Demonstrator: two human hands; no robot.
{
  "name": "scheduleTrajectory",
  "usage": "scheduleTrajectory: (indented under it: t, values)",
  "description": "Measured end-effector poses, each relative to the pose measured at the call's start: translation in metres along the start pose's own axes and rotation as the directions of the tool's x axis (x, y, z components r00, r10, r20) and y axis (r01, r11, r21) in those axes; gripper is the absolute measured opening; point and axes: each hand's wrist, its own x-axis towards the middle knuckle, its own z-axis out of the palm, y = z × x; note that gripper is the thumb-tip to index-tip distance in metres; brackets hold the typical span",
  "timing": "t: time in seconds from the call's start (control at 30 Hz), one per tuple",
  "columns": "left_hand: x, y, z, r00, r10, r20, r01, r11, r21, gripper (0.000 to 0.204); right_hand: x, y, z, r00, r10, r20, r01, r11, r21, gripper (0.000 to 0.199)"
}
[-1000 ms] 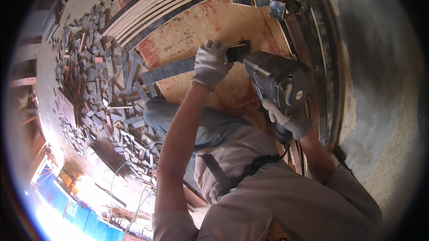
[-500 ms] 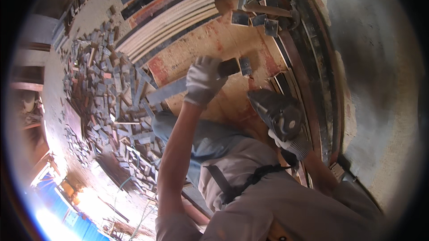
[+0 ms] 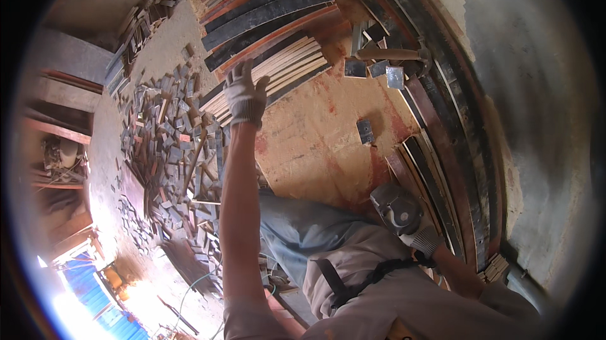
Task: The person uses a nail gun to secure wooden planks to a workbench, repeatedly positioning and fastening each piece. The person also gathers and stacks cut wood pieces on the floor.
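My left hand [image 3: 245,95], in a pale knit glove, is open with its fingers spread at the near left end of a stack of wooden strips [image 3: 287,69]. Whether the fingertips touch the strips I cannot tell. Low on the right, my gloved right hand [image 3: 421,239] is closed round the handle of a dark nail gun [image 3: 396,207], mostly hidden beneath the tool's body. The gun hangs close to my lap, beside the near edge of a worn wooden board [image 3: 309,132]. A small dark block [image 3: 365,131] lies on that board.
A hammer [image 3: 388,54] rests across small dark plates [image 3: 355,68] at the board's far right. Long dark planks [image 3: 451,113] line the wall side. Offcuts [image 3: 180,125] are heaped on the floor to the left. More dark and reddish boards [image 3: 271,9] are stacked beyond.
My left hand has let go of the dark strip and moved left, its fingers opening by the stack. The strip is no longer seen on the board. The nail gun has come lower, nearer my lap.
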Motion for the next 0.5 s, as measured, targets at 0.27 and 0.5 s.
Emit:
scheduleTrajectory:
  t: [0.27, 0.5]
  values:
    - [0.056, -0.038, 0.035, 0.984, -0.096, 0.153, 0.127, 0.969, -0.214, 0.041, -0.022, -0.046, -0.030, 1.000, -0.007, -0.019, 0.010, 0.989, 0.149, 0.070]
    - [0.066, -0.052, 0.036, 0.965, -0.168, 0.199, 0.230, 0.908, -0.351, 0.033, -0.021, -0.058, -0.043, 0.996, 0.074, 0.048, -0.083, 0.974, 0.212, 0.077]
